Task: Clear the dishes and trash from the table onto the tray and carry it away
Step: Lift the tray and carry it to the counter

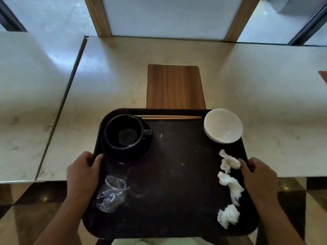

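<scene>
A dark tray (177, 174) sits half over the near edge of the pale table (115, 76). My left hand (83, 170) grips its left rim and my right hand (260, 175) grips its right rim. On the tray stand a black cup (123, 131) on a black saucer (141, 152) at the far left and a white bowl (223, 125) at the far right. A pair of wooden chopsticks (169, 117) lies along the far rim. Crumpled clear plastic (111, 195) lies near my left hand. Three crumpled white napkins (230, 184) lie along the right side.
A wooden placemat (175, 85) lies on the table just beyond the tray. A second table (26, 94) stands to the left across a narrow gap. A wood-framed panel (169, 16) rises behind the table. Dark and light floor tiles (35, 200) show below.
</scene>
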Demonstrator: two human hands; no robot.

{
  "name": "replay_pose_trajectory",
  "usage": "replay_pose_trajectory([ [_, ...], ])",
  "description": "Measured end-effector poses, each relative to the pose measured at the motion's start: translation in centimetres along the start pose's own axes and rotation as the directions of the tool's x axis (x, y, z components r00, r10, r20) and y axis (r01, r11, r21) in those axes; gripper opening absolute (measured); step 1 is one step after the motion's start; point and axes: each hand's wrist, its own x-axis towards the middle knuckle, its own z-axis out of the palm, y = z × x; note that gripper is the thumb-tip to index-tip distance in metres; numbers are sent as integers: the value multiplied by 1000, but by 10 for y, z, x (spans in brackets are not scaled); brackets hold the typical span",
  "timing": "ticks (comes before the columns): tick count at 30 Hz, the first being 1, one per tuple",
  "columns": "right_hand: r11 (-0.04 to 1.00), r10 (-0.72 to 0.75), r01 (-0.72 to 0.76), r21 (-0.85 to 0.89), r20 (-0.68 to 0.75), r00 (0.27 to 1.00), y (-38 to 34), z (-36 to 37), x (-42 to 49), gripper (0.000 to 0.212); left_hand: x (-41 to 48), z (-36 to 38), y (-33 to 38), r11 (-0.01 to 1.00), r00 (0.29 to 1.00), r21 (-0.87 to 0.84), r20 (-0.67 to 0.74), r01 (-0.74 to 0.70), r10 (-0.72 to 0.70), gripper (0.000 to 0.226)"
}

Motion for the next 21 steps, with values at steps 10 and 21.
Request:
replay_pose_trajectory([
  [10, 999, 11, -12, -39, -21, 1000, 2, 33, 56, 52, 40, 49, 14, 998, 999, -57, 6, 37, -36, 24],
  [21, 999, 36, -36, 5, 2, 999, 21, 81, 111, 44, 71, 100, 36, 998, 998, -16, -15, 66, -66, 26],
])
